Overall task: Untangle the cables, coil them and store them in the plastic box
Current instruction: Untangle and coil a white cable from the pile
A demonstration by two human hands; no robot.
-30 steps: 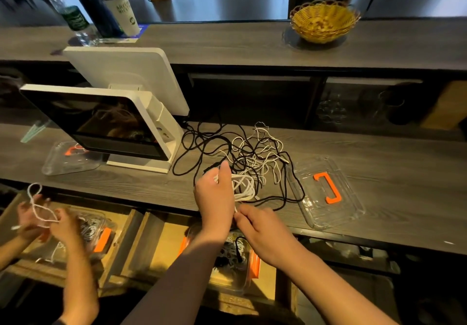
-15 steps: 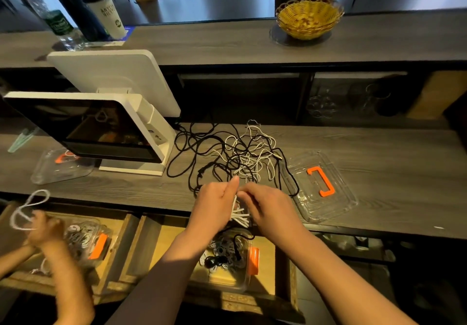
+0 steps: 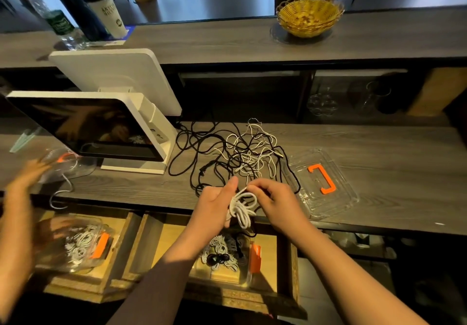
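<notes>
A tangle of black and white cables (image 3: 237,152) lies on the grey counter behind my hands. My left hand (image 3: 214,206) holds a small coil of white cable (image 3: 242,206) at the counter's front edge. My right hand (image 3: 275,200) pinches the cable's loose strand just above the coil. Below my hands, in an open wooden drawer, stands a clear plastic box (image 3: 249,278) with an orange latch, holding several coiled cables. Its clear lid with an orange handle (image 3: 323,178) lies on the counter to the right.
A white point-of-sale screen (image 3: 101,122) stands left of the tangle. Another person's blurred hands (image 3: 27,175) work at the far left near a second clear lid (image 3: 83,165) and a second box (image 3: 83,243) of cables. A yellow basket (image 3: 309,15), a bottle and a cup stand on the upper shelf.
My hands came together at the counter's front edge and the white cable now hangs as a small coil between them. The other person's hands moved up towards the left lid.
</notes>
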